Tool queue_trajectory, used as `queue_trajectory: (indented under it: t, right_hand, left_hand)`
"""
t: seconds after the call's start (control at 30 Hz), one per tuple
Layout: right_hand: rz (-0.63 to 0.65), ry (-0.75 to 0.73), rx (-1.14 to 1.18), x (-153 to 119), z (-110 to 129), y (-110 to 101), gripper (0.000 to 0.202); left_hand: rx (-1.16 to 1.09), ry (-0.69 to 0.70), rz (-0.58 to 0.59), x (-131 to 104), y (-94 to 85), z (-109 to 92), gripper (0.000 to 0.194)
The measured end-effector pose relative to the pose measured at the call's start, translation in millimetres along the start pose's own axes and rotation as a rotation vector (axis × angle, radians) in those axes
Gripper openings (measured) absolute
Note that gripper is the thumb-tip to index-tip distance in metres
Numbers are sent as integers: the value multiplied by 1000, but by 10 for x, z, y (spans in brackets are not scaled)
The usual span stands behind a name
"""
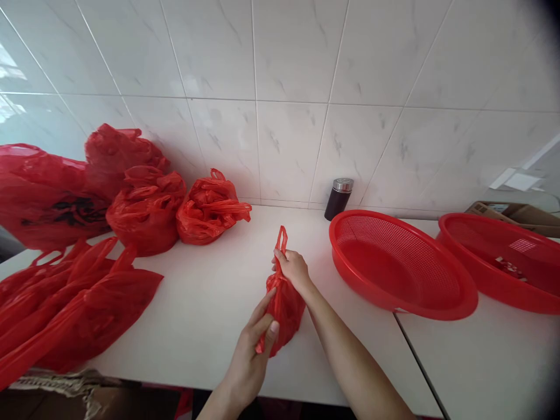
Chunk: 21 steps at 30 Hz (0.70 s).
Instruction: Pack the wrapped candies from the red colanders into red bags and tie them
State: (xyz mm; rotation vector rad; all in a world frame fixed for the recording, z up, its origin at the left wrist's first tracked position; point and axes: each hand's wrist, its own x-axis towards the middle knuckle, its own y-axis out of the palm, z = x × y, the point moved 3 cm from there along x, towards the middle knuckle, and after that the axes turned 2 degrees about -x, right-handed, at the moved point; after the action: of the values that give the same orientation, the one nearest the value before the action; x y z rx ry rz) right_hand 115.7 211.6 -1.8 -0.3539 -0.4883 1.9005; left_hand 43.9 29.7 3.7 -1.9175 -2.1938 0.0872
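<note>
A red plastic bag (pixel 289 315) stands on the white table in front of me, its body bulging and its neck bunched together. My right hand (pixel 292 267) is closed around the gathered neck, with a looped handle sticking up above the fist. Lower down on the near left side, my left hand (pixel 258 341) grips the bag near another handle end, thumb and fingers pinched on the plastic. What the bag holds is hidden by the red film.
To the left stand several filled red bags (pixel 146 216), with flat red bags (pixel 83 309) lying in front. A dark flask (pixel 338 201) is by the tiled wall. On the right are a red perforated basket (pixel 385 303), a second red basket (pixel 503 291) and a cardboard box (pixel 516 214).
</note>
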Motion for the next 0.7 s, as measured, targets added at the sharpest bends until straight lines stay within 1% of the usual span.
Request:
queue_trajectory:
  t: [0.07,0.1,0.17,0.23,0.3,0.37,0.4,0.43,0.47,0.53,0.6,0.7]
  right_hand:
    - [-94,-11,-105,67,-13,-20,49]
    - [-129,-23,-148,83,-22,-34,50]
    - [-178,-51,-215,71,-44,-63,53]
    - [-205,-77,-271,-1,-61,-74,57]
    - [-212,-100,-331,-116,-58,-46,60]
    - [-190,-125,-391,-239,-33,25,61]
    - [-171,-135,-419,-288,-18,68,60]
    - [-150,-142,-446,-322,-4,110,60]
    - [-132,-144,-472,-338,4,144,60]
    - [-106,-135,-526,-309,-8,178,60]
    - [-90,-111,-577,-215,-59,170,59]
    - [-66,-73,-644,-40,-175,140,53]
  left_hand:
    - [10,14,58,-17,21,-46,37]
    - [8,12,65,-18,11,-52,37]
    - [-5,-21,10,1,-46,-11,38]
    - [-68,-92,-140,49,-134,107,41]
    - [-119,-182,-355,114,-217,272,45]
    - [-93,-247,-537,191,-267,417,53]
    - [-48,-261,-594,236,-278,464,56]
    - [7,-259,-622,286,-284,491,57]
    - [59,-245,-628,340,-286,502,56]
    - [165,-220,-589,449,-292,499,50]
    - [292,-227,-505,548,-302,497,44]
    - [476,-274,-374,650,-321,534,40]
